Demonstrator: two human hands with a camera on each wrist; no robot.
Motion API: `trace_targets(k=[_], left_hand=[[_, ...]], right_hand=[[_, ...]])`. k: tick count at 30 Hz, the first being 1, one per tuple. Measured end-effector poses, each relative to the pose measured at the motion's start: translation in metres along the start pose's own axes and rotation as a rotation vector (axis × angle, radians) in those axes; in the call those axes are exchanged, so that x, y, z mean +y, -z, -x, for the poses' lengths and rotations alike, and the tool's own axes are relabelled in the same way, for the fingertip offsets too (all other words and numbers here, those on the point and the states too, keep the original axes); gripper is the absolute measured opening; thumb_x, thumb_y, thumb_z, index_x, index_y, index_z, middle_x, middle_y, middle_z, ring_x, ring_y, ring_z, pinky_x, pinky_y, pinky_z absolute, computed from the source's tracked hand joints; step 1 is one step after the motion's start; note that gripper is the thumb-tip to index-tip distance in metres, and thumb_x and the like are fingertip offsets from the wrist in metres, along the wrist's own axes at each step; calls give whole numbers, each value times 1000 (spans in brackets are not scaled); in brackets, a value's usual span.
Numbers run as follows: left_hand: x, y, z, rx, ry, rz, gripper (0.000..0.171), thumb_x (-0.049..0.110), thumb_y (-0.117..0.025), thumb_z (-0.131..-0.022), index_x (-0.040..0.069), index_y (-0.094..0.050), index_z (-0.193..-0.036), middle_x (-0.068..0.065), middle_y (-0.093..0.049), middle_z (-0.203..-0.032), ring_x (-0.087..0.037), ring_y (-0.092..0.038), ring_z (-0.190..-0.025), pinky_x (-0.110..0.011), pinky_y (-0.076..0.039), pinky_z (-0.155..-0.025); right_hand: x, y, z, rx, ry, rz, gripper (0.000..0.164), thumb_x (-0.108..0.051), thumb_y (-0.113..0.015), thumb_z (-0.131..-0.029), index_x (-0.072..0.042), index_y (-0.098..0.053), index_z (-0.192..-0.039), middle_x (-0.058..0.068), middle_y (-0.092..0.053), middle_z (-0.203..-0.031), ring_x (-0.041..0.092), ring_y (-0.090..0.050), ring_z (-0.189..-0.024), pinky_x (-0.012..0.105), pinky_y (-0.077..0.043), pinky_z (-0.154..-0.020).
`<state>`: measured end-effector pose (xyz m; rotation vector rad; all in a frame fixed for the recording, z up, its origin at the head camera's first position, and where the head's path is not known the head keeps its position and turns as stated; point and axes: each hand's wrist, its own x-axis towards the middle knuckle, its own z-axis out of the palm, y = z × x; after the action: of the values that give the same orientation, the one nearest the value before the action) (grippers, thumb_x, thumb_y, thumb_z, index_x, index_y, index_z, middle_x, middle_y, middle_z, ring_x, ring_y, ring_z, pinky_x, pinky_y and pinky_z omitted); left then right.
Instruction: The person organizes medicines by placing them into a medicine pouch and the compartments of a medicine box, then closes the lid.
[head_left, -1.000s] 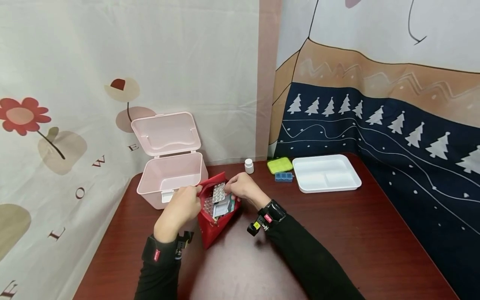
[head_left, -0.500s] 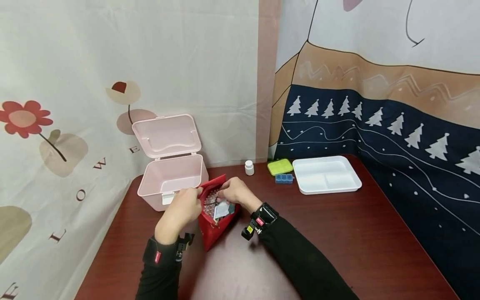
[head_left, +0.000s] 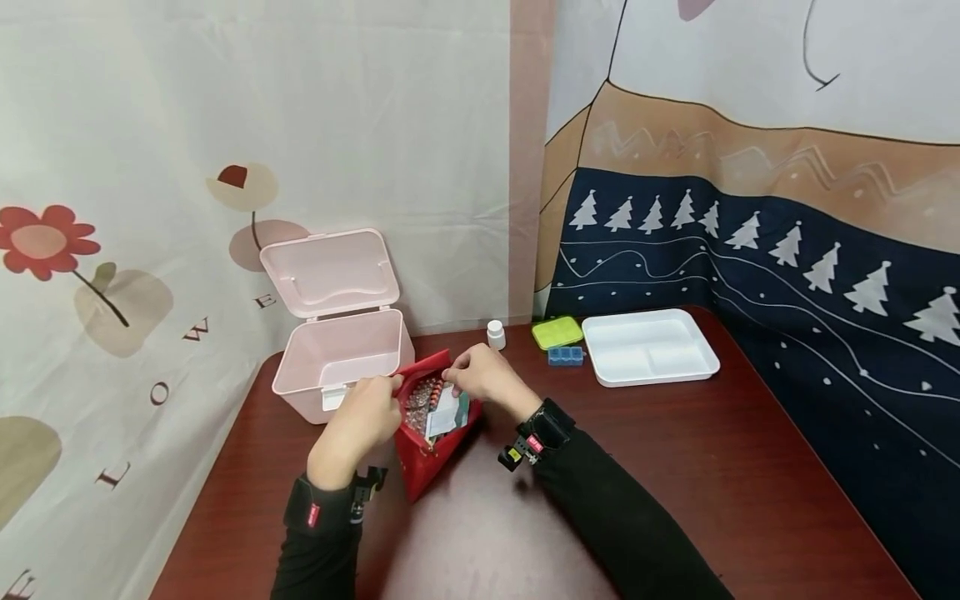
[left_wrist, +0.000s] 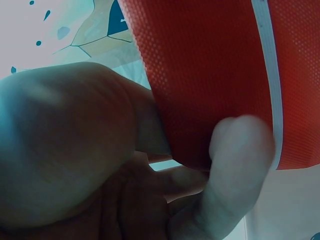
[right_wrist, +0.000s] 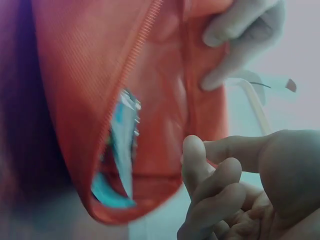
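Observation:
A red zip pouch (head_left: pixel 426 475) stands open-mouthed in front of the pink box. My left hand (head_left: pixel 360 425) grips its left rim; in the left wrist view, fingers (left_wrist: pixel 242 170) curl over the red fabric. Inside the mouth lie clear blister packs (head_left: pixel 417 402), a strip of orange-red pills (head_left: pixel 436 392) and a pale printed packet (head_left: pixel 447 414). My right hand (head_left: pixel 491 379) is at the right side of the mouth, fingertips over the packet. In the right wrist view its thumb and index finger meet beside the pouch's edge; I cannot tell whether they pinch anything.
Behind the left hand a pink lidded box (head_left: pixel 300 392) stands open against the wall cloth. A white bottle (head_left: pixel 496 335), a green case (head_left: pixel 557 332), a small blue pill box (head_left: pixel 566 357) and a white divided tray (head_left: pixel 651 348) are along the table's back.
The silvery blister pack by the right fingers a second ago is no longer seen there. The right hand dipped into the pouch and rose again; orange-red pills now show. The left hand stays put.

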<state>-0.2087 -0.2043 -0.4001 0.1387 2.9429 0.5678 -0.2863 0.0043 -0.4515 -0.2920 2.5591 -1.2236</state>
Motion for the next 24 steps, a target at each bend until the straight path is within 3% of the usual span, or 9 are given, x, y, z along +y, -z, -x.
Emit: trace_targets(k=[5, 8, 12, 15, 20, 24], left_hand=[[-1, 1, 1, 13, -3, 2, 44, 2, -59, -100, -2, -69, -143, -22, -74, -123, -28, -62, -90, -35, -47, -69], [-1, 1, 1, 13, -6, 7, 43, 2, -59, -100, -1, -70, -142, -21, -74, -119, -27, -62, -86, -33, -46, -66], [-2, 2, 0, 13, -16, 3, 33, 1, -58, -100, 0, -74, -128, -17, -72, -107, -26, -61, -83, -33, -45, -67], [-2, 3, 0, 20, -20, 4, 26, 0, -58, -100, 0, -74, -119, -15, -70, -100, -25, -60, -82, -33, -45, -67], [-1, 2, -1, 25, -20, 15, 28, 0, -57, -100, -1, -74, -123, -16, -71, -103, -25, -60, -82, -33, -44, -67], [-1, 0, 0, 19, -23, 5, 31, 0, -58, -100, -1, -74, -126, -16, -72, -106, -26, -60, -84, -34, -45, -69]], right_hand=[[13, 20, 7, 49, 36, 56, 38, -38, -68, -108, -9, -84, -90, 11, -81, -84, 14, -58, -71, 30, -43, -65], [27, 23, 14, 61, 0, 99, 42, -41, -67, -108, -8, -84, -87, 9, -78, -79, 15, -60, -70, 32, -45, -65], [44, 16, 26, -37, -69, 147, 46, -43, -66, -109, -10, -83, -81, 6, -78, -74, 16, -63, -59, 31, -48, -58], [50, 8, 32, -109, -68, 155, 47, -42, -65, -110, -12, -81, -77, 6, -78, -70, 16, -62, -52, 30, -48, -53], [56, -3, 31, -97, -45, 125, 48, -35, -64, -110, -13, -77, -70, 5, -74, -63, 15, -58, -47, 29, -48, -49], [61, -11, 30, -113, -23, 106, 44, -31, -65, -111, -12, -79, -74, 4, -74, -62, 14, -57, -46, 28, -47, -46]])
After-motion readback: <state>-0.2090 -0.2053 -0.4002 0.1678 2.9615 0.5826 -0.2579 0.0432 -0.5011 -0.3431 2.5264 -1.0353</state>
